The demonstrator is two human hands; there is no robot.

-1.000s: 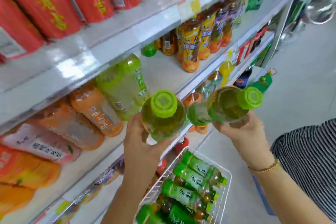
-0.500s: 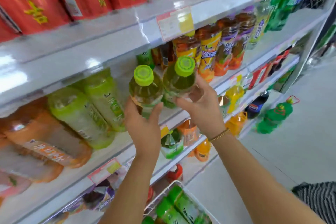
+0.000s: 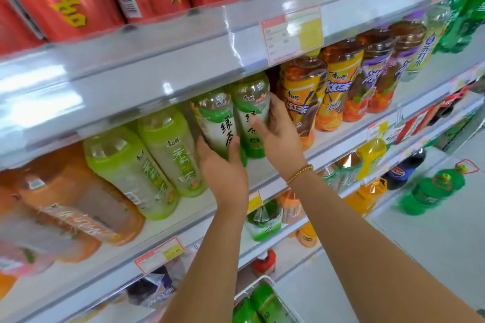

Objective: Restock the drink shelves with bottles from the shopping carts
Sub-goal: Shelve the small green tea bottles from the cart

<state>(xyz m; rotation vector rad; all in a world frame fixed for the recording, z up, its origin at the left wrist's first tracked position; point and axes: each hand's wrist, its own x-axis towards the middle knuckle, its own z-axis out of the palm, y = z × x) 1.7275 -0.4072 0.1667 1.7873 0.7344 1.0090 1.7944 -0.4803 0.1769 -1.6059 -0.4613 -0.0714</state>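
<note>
Two green tea bottles are going onto the middle shelf (image 3: 338, 139) at the centre of the frame, in the gap between the pale jasmine tea bottles (image 3: 170, 152) to the left and the orange iced tea bottles (image 3: 304, 92) to the right. The left hand (image 3: 224, 168) wraps the lower body of the left green tea bottle (image 3: 216, 115). The right hand (image 3: 279, 136) holds the right green tea bottle (image 3: 250, 99), with the thumb across the label and the fingers round its far side, close against the nearest iced tea bottle. Both bottles lean back with their caps hidden under the lip of the upper shelf (image 3: 183, 60), and whether their bases rest fully on the shelf cannot be told. To do this step well, each base should probably be settled flat before the grip loosens. The labels should face out, as they do now, and the right fingers should slide out without nudging the iced tea row. More green bottles (image 3: 267, 304) wait in the shopping cart (image 3: 258, 287) at the bottom of the frame, so much of the restocking seems to remain.
</note>
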